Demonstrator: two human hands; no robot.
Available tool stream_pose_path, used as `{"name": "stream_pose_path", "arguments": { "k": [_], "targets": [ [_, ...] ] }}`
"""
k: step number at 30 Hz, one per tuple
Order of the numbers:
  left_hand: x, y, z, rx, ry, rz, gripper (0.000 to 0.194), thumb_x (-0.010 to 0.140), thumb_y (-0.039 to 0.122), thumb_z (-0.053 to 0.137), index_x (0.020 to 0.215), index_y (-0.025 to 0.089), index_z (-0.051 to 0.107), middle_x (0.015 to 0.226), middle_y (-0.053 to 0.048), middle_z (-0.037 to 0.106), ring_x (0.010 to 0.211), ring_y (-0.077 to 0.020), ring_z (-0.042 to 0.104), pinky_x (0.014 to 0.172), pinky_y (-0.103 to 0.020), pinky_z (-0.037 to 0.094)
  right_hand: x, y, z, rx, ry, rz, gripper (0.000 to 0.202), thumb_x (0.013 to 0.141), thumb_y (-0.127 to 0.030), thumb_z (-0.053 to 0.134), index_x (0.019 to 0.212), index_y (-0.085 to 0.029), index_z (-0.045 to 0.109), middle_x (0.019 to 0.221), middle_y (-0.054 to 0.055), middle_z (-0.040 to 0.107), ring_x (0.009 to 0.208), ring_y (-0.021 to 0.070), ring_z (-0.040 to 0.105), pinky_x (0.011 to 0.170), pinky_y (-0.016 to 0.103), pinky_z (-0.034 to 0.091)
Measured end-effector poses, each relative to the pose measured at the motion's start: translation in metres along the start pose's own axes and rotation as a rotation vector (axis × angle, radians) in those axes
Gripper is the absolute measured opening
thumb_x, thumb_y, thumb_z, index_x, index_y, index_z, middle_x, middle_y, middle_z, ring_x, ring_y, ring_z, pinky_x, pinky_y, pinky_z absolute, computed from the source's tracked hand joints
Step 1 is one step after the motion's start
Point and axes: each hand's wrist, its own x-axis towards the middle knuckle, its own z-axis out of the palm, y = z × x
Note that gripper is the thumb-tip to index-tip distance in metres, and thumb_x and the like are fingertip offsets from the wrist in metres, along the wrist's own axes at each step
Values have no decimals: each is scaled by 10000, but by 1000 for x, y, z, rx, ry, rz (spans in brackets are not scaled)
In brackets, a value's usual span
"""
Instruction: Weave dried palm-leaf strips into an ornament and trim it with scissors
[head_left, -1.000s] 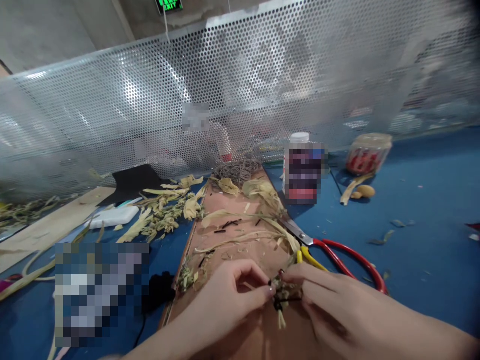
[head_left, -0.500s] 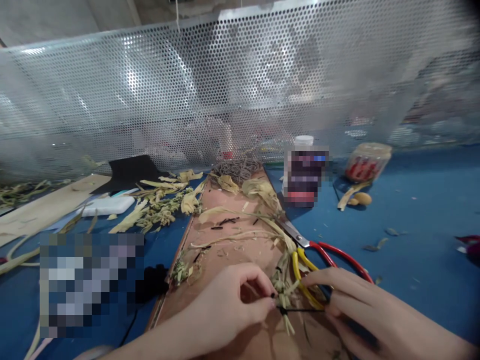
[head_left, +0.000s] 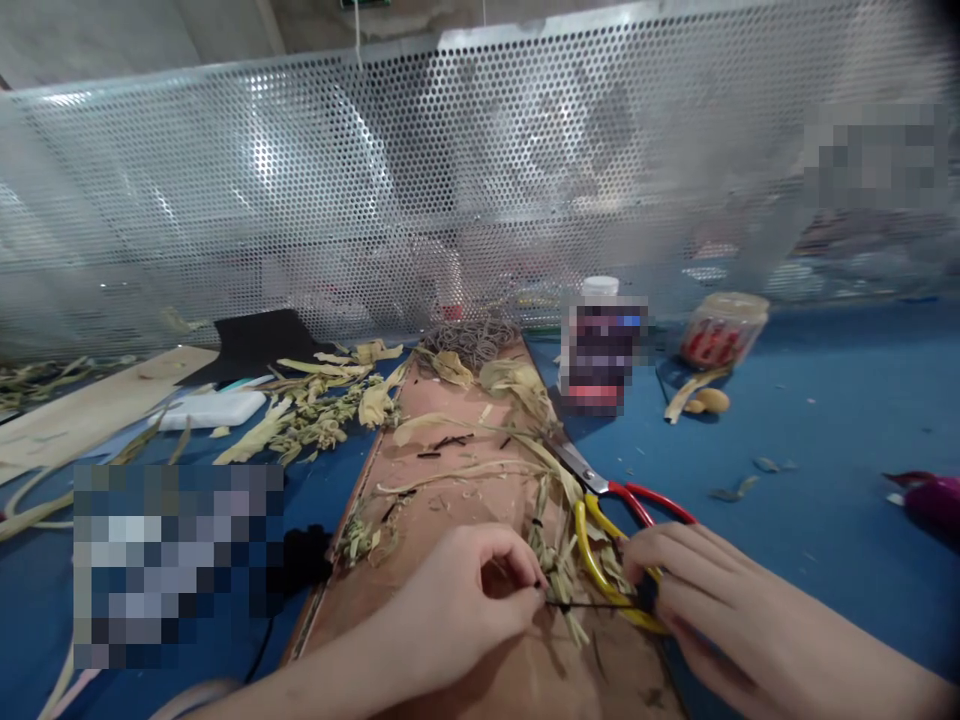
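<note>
A small bundle of dried plant stems [head_left: 556,570] lies near the front of the brown board, with a black cord [head_left: 596,605] passing round it in a knot. My left hand [head_left: 480,600] pinches one end of the cord between thumb and forefinger, just left of the stems. On the other side, my right hand [head_left: 712,590] has its fingers closed on the other end, and the cord runs taut between both hands. Scissors with red handles [head_left: 637,497] lie beyond my right hand. A tool with yellow handles [head_left: 592,555] sits partly under its fingers.
The brown board [head_left: 442,510] carries black cord snippets and dried leaves. More dried plants [head_left: 322,415] and a white box [head_left: 214,408] are to the left. A white-capped bottle [head_left: 600,288] and a clear jar [head_left: 724,330] stand right, before a perforated metal screen [head_left: 450,180].
My right hand has drawn slightly right and up, and the cord beside the stems looks tighter. My left hand keeps its pinch. The view has shifted a little.
</note>
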Motion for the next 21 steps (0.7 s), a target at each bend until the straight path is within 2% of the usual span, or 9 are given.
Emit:
{"name": "stream_pose_path", "arguments": {
  "k": [3,6,9,11,14,17,21],
  "targets": [
    [0,0,0,-4,4,-20,59,703,181,534,703,160,589,725,-7,608,642,-111,493,579,-218,370,11,-5,-9,-63,-69,-81,223,785,-110,441,882,-238,595,997,47,603,948,191,552,829,349,463],
    [1,0,1,-13,11,-26,52,704,185,539,702,157,583,721,-4,606,645,-109,493,583,-213,370,23,-12,-10,-71,-79,-107,174,820,-193,477,959,-227,578,979,50,595,944,189,539,811,331,450],
    [2,-2,3,-29,30,-15,39,705,174,534,693,157,567,701,8,593,635,-99,485,574,-202,364,31,-14,5,-97,-55,-173,112,840,-221,482,874,-215,588,874,38,593,844,174,533,730,302,439],
    [2,-3,4,-35,34,2,29,696,152,531,688,158,558,699,14,587,631,-94,483,569,-196,360,34,-12,18,-154,30,-229,148,854,-204,457,777,-203,583,818,37,580,801,174,510,717,313,413],
    [1,-6,6,-40,21,28,56,674,111,529,687,158,555,712,15,593,630,-90,486,566,-193,358,35,-7,30,-216,48,-306,194,861,-192,447,709,-196,567,779,33,555,740,162,463,691,312,379],
    [-1,-6,8,-109,-9,30,32,690,127,535,678,156,540,763,-3,611,653,-98,506,585,-201,376,35,-5,28,-224,17,-324,165,851,-207,456,742,-205,580,780,38,536,734,162,434,670,306,355],
    [-5,2,6,-247,-89,-28,88,750,240,550,732,159,522,755,-9,589,639,-100,517,595,-215,399,30,-7,20,-172,-60,-257,80,778,-184,521,748,-227,582,828,40,529,772,177,424,686,320,337]
  ]
}}
